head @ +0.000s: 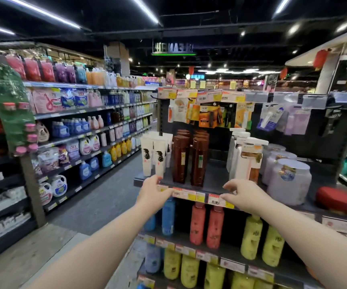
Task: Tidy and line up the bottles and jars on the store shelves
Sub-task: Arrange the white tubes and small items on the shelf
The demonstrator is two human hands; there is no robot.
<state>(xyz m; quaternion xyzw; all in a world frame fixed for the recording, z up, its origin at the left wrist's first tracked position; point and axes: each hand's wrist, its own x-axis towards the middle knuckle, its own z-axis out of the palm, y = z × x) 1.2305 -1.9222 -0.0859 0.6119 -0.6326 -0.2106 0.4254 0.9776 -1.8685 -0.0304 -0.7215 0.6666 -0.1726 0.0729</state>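
Head cam shows both hands empty, fingers loose: left hand (153, 192) by the white tubes (155, 155) at 9 o'clock of the brown bottles (189, 159), right hand (245, 195) at their 5 o'clock — reach-in step, I'd say — next move probably needs a grip to square them along the shelf (214, 178) edge.

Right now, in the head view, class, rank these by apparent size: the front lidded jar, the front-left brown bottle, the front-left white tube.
1. Front lidded jar, clearly largest.
2. Front-left brown bottle.
3. Front-left white tube, somewhat shorter and narrower than the bottle.
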